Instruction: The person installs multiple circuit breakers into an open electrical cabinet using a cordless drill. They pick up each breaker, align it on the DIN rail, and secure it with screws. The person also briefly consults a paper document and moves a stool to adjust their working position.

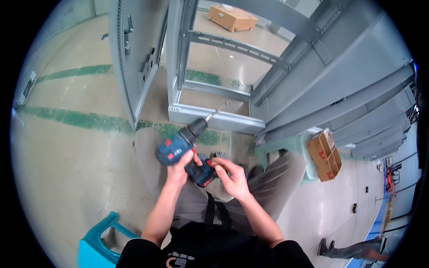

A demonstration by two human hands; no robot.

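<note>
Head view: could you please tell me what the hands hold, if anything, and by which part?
A blue drill: the left hand grips its handle, and the right hand is at its battery end.

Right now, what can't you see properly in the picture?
In the head view:
- Part of the blue drill's handle: the left hand covers it.
- Whether the right hand's fingers pinch something small: too small to tell, with the fingers in the way.
- The rest of the turquoise stool: the lower edge cuts it off.
- The other person's upper body: lost at the picture's dark rim.
- The dark thing on the floor: too small.
</note>
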